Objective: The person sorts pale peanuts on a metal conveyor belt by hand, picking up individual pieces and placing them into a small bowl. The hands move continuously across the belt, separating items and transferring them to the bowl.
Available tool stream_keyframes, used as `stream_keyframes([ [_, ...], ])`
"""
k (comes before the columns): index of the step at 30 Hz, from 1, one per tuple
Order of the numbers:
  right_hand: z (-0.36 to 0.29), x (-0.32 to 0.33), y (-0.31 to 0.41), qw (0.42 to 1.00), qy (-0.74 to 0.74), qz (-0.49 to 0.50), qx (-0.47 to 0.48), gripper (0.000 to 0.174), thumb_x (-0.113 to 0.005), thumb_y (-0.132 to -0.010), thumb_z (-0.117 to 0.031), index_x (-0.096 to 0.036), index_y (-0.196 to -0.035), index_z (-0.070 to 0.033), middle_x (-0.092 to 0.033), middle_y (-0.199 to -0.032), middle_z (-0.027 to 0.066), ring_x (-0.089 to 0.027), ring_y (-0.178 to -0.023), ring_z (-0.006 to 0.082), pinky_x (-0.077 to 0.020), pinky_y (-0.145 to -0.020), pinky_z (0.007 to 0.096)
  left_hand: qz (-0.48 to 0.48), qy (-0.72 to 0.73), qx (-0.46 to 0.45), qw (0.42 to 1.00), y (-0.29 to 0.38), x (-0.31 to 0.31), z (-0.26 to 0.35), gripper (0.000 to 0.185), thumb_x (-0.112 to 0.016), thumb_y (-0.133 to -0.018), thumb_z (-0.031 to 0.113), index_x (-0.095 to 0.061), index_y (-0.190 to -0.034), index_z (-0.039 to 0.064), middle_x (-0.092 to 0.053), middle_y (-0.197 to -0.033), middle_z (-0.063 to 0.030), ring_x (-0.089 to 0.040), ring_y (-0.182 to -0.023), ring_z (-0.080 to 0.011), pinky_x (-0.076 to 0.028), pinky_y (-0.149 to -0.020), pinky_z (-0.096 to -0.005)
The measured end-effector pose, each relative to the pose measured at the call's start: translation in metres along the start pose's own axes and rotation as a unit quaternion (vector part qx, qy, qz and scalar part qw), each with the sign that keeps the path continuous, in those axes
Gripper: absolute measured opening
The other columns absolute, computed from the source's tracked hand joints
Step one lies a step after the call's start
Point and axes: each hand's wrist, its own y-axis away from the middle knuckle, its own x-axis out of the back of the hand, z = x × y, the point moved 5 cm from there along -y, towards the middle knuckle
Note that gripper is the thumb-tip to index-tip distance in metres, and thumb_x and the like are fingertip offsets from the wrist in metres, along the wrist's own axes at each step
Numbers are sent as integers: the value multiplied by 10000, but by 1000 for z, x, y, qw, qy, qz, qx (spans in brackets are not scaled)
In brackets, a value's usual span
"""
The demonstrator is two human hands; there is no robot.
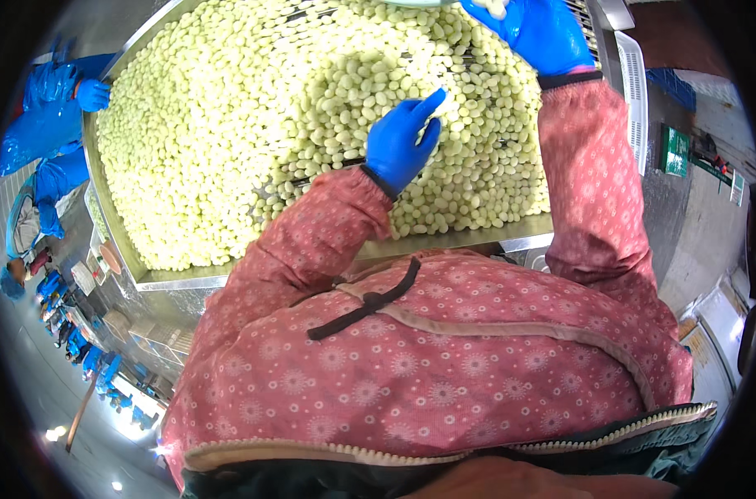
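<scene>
Pale green, grape-like fruits (215, 125) lie in a thick layer in a wide metal tray (184, 280), with dark slats showing through gaps. Over the middle of the fruits is my left hand (403, 140) in a blue glove, its index finger pointing to the upper right and its fingers apart, with no item visible in it. My right hand (534, 31), also blue-gloved, is at the top right beyond the fruits' edge, with a few pale pieces (495, 7) at its fingers. The rim of a pale container (418, 2) shows beside it at the top.
A co-worker's blue-gloved hand (92, 95) rests near the tray's left edge. A white perforated crate (632, 100) stands to the right of the tray. Crates (159, 340) and several people in blue are at the lower left. A green box (674, 151) is at the far right.
</scene>
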Motion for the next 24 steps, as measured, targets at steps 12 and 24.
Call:
stream_keyframes([
  [12, 100, 92, -55, 843, 480, 240, 30, 299, -557, -976, -281, -680, -1196, -120, -731, -1037, 93, -708, -878, 227, -545, -774, 347, -70, -174, 391, 901, 233, 145, -136, 317, -625, -965, 195, -679, -1277, 198, -680, -899, -93, -668, -796, -212, -520, -732, -322],
  [24, 163, 43, -112, 583, 803, 110, 61, 348, -470, -1008, -382, -592, -1236, -149, -685, -1163, 155, -654, -1035, 377, -511, -883, 469, 15, -131, 321, 938, 230, 152, -122, 289, -638, -957, 165, -700, -1239, 177, -693, -945, -73, -654, -746, -169, -519, -678, -285],
])
